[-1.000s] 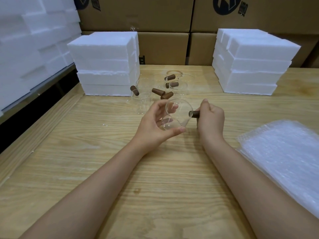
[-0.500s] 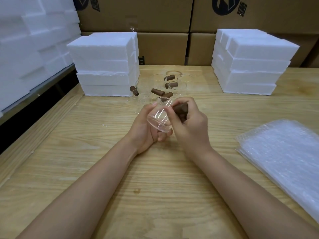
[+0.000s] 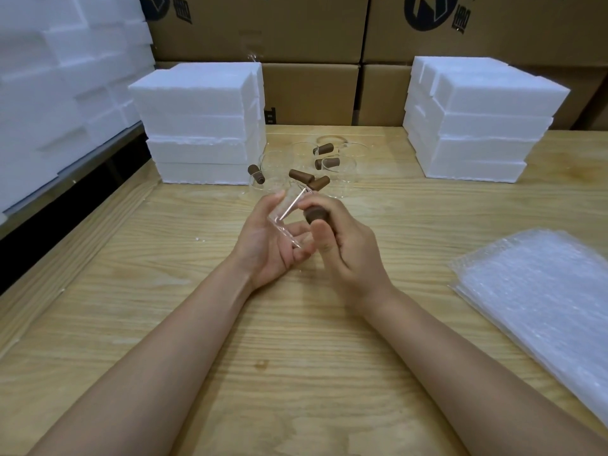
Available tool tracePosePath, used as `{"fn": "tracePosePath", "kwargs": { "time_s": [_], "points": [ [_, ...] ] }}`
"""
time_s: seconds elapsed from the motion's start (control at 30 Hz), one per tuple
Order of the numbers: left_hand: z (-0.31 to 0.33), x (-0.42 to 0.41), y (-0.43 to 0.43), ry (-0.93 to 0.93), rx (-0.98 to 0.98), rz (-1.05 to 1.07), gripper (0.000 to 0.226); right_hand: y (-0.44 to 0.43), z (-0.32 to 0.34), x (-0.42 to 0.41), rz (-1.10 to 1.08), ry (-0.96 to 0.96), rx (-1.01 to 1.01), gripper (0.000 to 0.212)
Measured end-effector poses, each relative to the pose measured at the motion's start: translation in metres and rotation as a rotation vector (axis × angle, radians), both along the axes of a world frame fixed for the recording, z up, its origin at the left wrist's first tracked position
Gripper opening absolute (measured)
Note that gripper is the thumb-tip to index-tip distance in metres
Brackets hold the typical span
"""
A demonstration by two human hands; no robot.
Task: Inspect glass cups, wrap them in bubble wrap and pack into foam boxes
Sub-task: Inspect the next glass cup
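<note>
— Foam on the left side, what is it?
— White foam slabs (image 3: pixel 49 93) are piled at the far left edge. Next comes the left stack of foam boxes (image 3: pixel 197 126), on the wooden table (image 3: pixel 164 291) near its back.
— And beside that stack?
— A cluster of spare glass cups (image 3: pixel 324 163), clear with brown handles, stands just right of it, behind the hands.
— Where is the cup being looked over?
— The glass cup (image 3: pixel 286 218) lies tilted in the left hand (image 3: pixel 266 245), which is turned palm up. The thumb is raised against the cup's side and the fingers curve loosely beneath it, cradling it above the table.
— The right hand?
— The right hand (image 3: pixel 348 251) sits just right of the cup. Its fingers are curled tightly round the cup's brown handle (image 3: pixel 314 214), thumb laid along the front.
— Further right?
— The right stack of foam boxes (image 3: pixel 477 126) stands at the back, well apart from the hands. A pile of bubble wrap sheets (image 3: pixel 543 291) lies flat at the right edge. Cardboard boxes (image 3: pixel 312 90) line the back.
</note>
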State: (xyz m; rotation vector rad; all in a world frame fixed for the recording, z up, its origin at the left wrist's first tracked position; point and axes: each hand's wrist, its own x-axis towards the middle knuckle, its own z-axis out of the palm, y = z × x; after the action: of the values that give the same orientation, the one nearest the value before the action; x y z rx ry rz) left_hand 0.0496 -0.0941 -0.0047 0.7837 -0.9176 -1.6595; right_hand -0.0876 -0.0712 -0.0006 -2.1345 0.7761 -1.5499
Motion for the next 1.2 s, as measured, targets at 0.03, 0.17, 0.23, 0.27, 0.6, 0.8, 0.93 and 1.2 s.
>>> {"fn": "tracePosePath", "kwargs": {
  "time_s": [0.03, 0.17, 0.23, 0.27, 0.6, 0.8, 0.93, 1.2],
  "points": [
    [0.000, -0.001, 0.000, 0.001, -0.024, 0.004, 0.045, -0.001, 0.000, 0.001, -0.003, -0.036, 0.031, 0.031],
    [0.000, -0.001, -0.001, 0.029, -0.095, 0.053, 0.073, -0.005, 0.001, 0.004, 0.009, -0.273, 0.221, 0.031],
    [0.000, -0.001, -0.001, 0.016, -0.151, 0.066, 0.081, -0.008, 0.001, 0.002, -0.012, -0.333, 0.262, 0.034],
    [0.000, -0.002, 0.000, -0.006, -0.186, 0.081, 0.080, -0.010, 0.000, 0.001, -0.041, -0.352, 0.275, 0.035],
    [-0.007, -0.016, 0.008, -0.437, -0.491, 0.236, 0.074, -0.037, -0.008, -0.021, -0.430, -0.422, 0.464, 0.045],
    [-0.013, -0.020, 0.006, -0.667, -0.689, 0.314, 0.077, -0.047, -0.006, -0.026, -0.459, -0.529, 0.725, 0.053],
    [-0.017, -0.017, 0.004, -0.699, -0.767, 0.380, 0.073, -0.047, -0.004, -0.024, -0.390, -0.585, 0.820, 0.051],
    [-0.021, -0.015, -0.003, -0.699, -0.790, 0.487, 0.075, -0.039, 0.004, -0.021, -0.085, -0.708, 0.923, 0.040]
  ]
}}
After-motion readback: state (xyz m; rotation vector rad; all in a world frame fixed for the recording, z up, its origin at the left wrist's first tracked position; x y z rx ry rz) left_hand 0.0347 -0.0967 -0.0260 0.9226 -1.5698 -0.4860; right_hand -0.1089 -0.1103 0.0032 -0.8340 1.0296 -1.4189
